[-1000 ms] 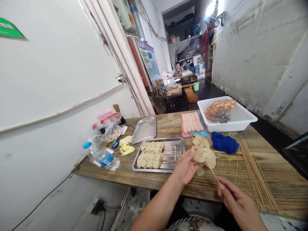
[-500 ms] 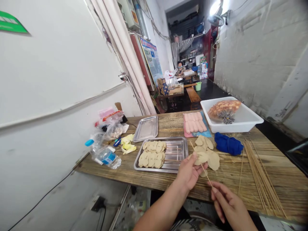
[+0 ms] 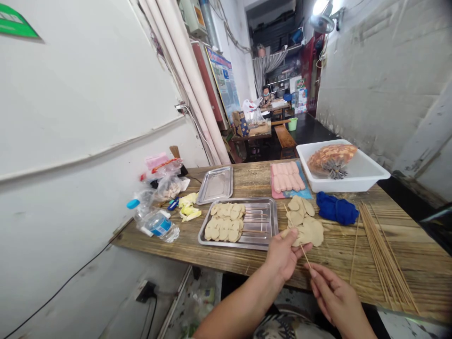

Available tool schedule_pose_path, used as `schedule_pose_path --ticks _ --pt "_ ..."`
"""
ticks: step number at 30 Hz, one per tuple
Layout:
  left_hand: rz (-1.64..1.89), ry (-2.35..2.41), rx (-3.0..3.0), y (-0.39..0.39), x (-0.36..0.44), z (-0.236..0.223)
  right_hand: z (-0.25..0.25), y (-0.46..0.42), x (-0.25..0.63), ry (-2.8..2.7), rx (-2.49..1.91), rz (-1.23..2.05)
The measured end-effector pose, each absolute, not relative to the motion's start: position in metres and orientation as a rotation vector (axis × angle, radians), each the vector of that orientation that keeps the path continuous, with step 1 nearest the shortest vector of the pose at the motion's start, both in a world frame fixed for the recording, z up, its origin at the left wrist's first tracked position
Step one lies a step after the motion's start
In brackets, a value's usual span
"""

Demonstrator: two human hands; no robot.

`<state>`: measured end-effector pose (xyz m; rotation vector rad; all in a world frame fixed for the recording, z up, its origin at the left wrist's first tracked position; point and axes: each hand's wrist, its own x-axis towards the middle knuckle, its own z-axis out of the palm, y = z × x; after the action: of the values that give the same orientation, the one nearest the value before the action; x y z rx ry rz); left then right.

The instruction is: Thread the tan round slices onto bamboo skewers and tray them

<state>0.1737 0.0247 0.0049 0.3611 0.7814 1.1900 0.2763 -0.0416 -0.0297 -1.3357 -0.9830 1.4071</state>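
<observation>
My left hand (image 3: pixel 284 256) pinches a tan round slice (image 3: pixel 294 238) at the near edge of the wooden table (image 3: pixel 339 256). A thin bamboo skewer (image 3: pixel 305 255) runs through that slice, and my right hand (image 3: pixel 334 296) grips its lower end. Just beyond lies a loose pile of tan slices (image 3: pixel 304 221). To the left, a steel tray (image 3: pixel 263 226) carries finished skewers of slices (image 3: pixel 225 222).
Several bare bamboo skewers (image 3: pixel 379 252) lie at the right. A blue cloth (image 3: pixel 337 210), a white tub (image 3: pixel 363 179) with skewered food, pink sausages (image 3: pixel 286 180), an empty steel tray (image 3: pixel 215 185), a water bottle (image 3: pixel 155 222) and bags sit farther back. A person sits far down the corridor.
My right hand has slid up the skewer toward my left hand, and the slice has come closer to the table's near edge. The view has tilted slightly.
</observation>
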Motion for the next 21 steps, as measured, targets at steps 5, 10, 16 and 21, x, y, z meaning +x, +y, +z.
schedule_pose_path --ticks 5,10,16,21 --pt "1.146 0.788 0.368 0.021 0.187 0.003 -0.033 -0.039 0.284 -0.909 -1.331 1.365" --pt "1.062 0.761 0.516 0.026 0.193 0.003 -0.034 -0.038 0.304 -0.851 -1.337 1.311" --pt "1.187 1.101 1.575 0.049 0.182 0.005 -0.028 -0.044 0.341 -0.708 -1.390 1.247" --pt "0.743 1.047 2.380 0.081 0.184 -0.009 -0.034 -0.049 0.360 -0.671 -1.454 1.175"
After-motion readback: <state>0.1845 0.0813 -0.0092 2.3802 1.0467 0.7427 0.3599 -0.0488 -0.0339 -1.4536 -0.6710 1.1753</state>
